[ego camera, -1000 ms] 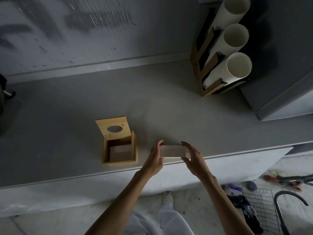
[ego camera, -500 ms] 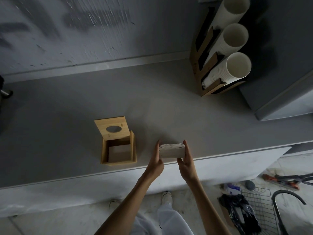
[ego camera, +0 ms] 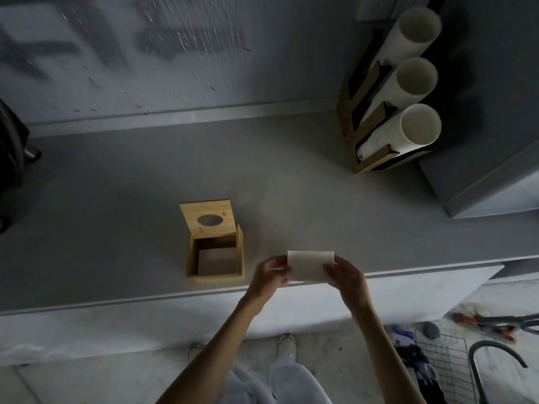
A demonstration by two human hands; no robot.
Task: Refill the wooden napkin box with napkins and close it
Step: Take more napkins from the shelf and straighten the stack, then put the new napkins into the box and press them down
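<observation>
Both hands hold one stack of napkins (ego camera: 309,265) above the near edge of the worktop (ego camera: 320,199). The left hand (ego camera: 269,274) clasps the stack's left end; the right hand (ego camera: 344,272) clasps its right end. Each grip is closed on the napkins, thumb on top, the fingers underneath hidden. A two-ended hold of this kind probably keeps the loose sheets square and stops them fanning out.

The box (ego camera: 215,256) stands on the worktop just left of the hands, apart from them. Its lid (ego camera: 207,218), with an oval slot, is tipped up and back at the far side, which leaves the top opening free for loading. A pale layer lies inside at the bottom; it appears to be napkins, but this cannot be confirmed.

Judgement: the loading step is in hand. The stack must travel left, align with the opening and go down flat. The lid is not yet closed.

A cup rack (ego camera: 388,112) stands at the far right, well apart.
</observation>
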